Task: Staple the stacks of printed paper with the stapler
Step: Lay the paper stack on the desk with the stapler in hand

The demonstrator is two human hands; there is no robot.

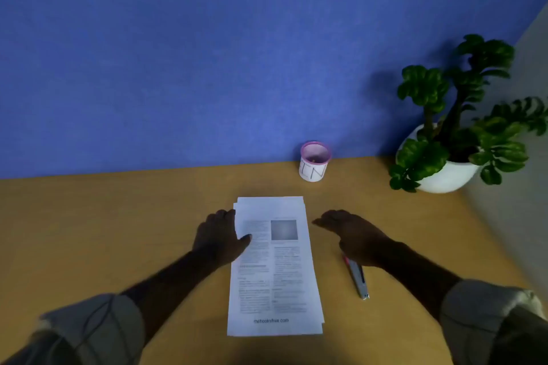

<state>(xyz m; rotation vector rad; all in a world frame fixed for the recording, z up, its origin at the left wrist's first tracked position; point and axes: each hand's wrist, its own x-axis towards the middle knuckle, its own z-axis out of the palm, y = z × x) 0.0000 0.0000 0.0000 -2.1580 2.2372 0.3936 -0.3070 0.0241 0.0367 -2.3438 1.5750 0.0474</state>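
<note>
Office desk (118, 216): blue partition (207, 53), potted plant (453, 127).

Hands (219, 234) flank paper stack (275, 270).

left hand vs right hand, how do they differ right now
The left hand rests on the left edge of the paper stack, thumb on the print; the right hand is off the stack, to its right. The right hand partly covers the stapler; the left is nowhere near it. Both are open, palm down, holding nothing.

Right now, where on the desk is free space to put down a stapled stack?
Free: the wide desk left of the left hand. Crowded: right of the paper stack, with the right hand, stapler, cup and plant pot.
</note>
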